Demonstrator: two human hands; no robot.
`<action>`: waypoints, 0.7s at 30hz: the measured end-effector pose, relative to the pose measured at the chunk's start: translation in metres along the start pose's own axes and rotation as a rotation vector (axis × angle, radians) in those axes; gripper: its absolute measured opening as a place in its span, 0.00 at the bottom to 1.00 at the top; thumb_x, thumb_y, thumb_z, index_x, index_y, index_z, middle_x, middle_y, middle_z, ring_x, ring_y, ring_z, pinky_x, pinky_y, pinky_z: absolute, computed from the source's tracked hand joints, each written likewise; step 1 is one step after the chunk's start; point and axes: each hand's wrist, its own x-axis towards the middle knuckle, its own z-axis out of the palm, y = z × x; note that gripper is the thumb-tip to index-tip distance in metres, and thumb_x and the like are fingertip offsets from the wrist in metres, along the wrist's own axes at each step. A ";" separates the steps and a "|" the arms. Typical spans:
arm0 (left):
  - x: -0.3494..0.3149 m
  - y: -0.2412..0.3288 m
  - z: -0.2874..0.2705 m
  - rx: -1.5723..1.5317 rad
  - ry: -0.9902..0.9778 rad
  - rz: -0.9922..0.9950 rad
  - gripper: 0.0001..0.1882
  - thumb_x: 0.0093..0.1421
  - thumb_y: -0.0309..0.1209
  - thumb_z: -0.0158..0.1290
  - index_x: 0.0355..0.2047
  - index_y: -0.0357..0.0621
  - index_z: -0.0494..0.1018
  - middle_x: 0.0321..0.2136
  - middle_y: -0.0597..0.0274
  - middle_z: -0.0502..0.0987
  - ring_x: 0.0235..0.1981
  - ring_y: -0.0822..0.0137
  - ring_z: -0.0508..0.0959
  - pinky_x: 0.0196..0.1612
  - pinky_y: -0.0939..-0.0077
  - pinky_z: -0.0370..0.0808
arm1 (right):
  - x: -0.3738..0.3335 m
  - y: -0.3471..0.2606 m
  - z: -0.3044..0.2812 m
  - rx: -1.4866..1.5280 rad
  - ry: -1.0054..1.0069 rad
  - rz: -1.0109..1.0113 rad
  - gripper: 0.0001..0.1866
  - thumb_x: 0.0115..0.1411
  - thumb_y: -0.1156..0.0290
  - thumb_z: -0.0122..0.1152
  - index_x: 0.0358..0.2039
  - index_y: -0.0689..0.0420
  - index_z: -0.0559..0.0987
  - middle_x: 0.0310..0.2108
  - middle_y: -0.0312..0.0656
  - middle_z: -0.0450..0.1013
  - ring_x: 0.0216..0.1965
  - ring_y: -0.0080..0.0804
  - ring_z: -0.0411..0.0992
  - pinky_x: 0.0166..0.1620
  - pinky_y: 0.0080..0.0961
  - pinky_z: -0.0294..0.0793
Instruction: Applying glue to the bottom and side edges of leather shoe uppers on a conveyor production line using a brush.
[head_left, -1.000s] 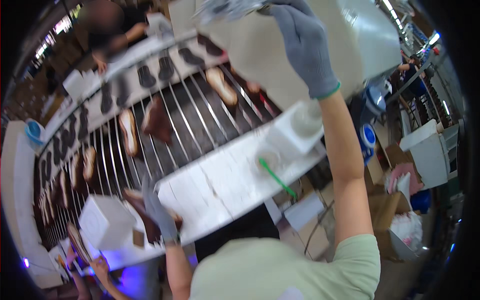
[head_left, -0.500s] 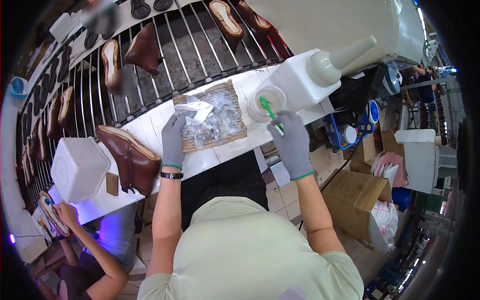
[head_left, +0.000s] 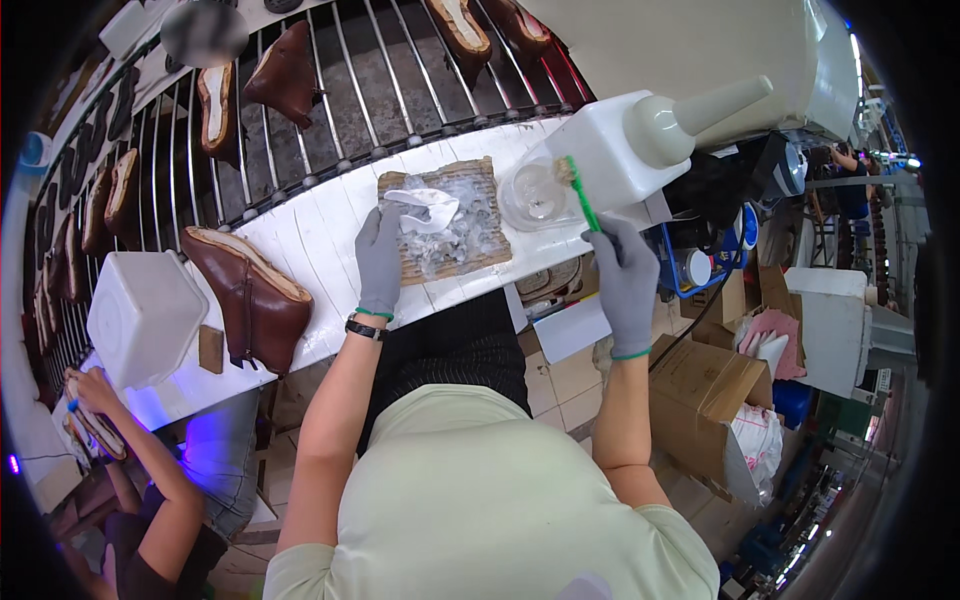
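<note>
Green brush [head_left: 577, 187] out of cup [head_left: 535, 195], right hand [head_left: 622, 265] gripping it. Left hand [head_left: 380, 258] touches white scrap [head_left: 436, 209] on messy board [head_left: 480, 178], can't tell if gripping. Boot [head_left: 250, 300] lies on tabletop [head_left: 335, 240], untouched.

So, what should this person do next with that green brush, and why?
Probably bring the green brush across to the white piece on the cardboard pad. The right hand holds the brush by its handle, bristles up near the clear cup, and the left hand is at the white piece's edge, seemingly steadying it.
</note>
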 end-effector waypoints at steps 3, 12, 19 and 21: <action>0.004 0.000 -0.003 -0.022 0.005 -0.012 0.15 0.67 0.33 0.46 0.41 0.30 0.73 0.34 0.64 0.75 0.35 0.77 0.69 0.40 0.81 0.68 | -0.001 -0.026 -0.003 0.123 0.006 0.124 0.13 0.62 0.75 0.54 0.45 0.66 0.78 0.29 0.35 0.76 0.23 0.12 0.62 0.25 0.12 0.60; 0.023 0.008 -0.004 0.004 0.039 0.071 0.15 0.67 0.33 0.46 0.39 0.29 0.73 0.32 0.65 0.75 0.33 0.77 0.68 0.39 0.81 0.67 | 0.011 -0.027 0.079 0.512 -0.278 0.249 0.14 0.62 0.75 0.52 0.47 0.65 0.76 0.30 0.36 0.76 0.24 0.14 0.66 0.26 0.14 0.64; 0.025 -0.005 -0.001 0.023 0.131 0.076 0.14 0.65 0.33 0.49 0.33 0.31 0.74 0.26 0.69 0.73 0.29 0.78 0.65 0.33 0.81 0.66 | -0.004 0.005 0.138 -0.030 -0.088 -0.066 0.10 0.62 0.73 0.55 0.38 0.65 0.79 0.24 0.42 0.75 0.26 0.22 0.69 0.32 0.25 0.70; 0.026 -0.009 -0.004 0.041 0.136 0.076 0.14 0.65 0.33 0.49 0.33 0.30 0.74 0.25 0.69 0.73 0.28 0.78 0.65 0.33 0.81 0.66 | -0.010 0.017 0.138 0.053 -0.107 -0.008 0.09 0.62 0.73 0.56 0.37 0.65 0.79 0.23 0.40 0.73 0.25 0.20 0.68 0.31 0.23 0.68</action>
